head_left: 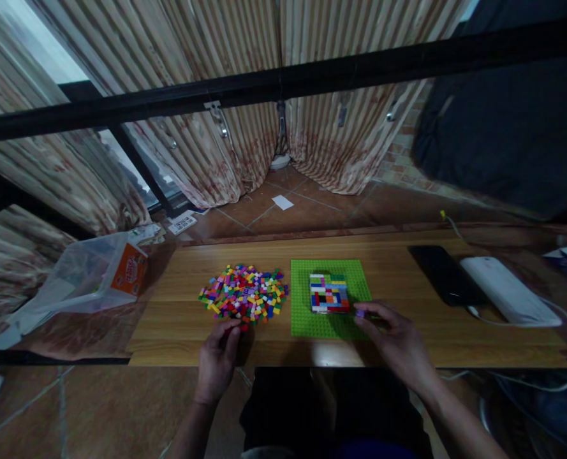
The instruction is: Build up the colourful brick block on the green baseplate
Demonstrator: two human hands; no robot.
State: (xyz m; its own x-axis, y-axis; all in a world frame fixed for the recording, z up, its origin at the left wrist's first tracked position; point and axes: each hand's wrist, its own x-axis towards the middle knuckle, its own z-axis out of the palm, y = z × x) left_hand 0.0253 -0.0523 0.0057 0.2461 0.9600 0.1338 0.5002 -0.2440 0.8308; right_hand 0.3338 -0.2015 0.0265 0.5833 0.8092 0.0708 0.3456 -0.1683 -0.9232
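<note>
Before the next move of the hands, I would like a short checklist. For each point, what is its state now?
1. Right hand has the purple brick at its fingertips: ok.
2. Left hand grips the red brick by its fingertips: cannot tell; it may only be touching it.
3. Green baseplate lies flat on the wooden table: ok.
4. Every piece of the brick build is pressed down fully: cannot tell, too small.
5. Loose bricks lie beside the baseplate, not on it: ok.
6. Black phone is apart from both hands: ok.
</note>
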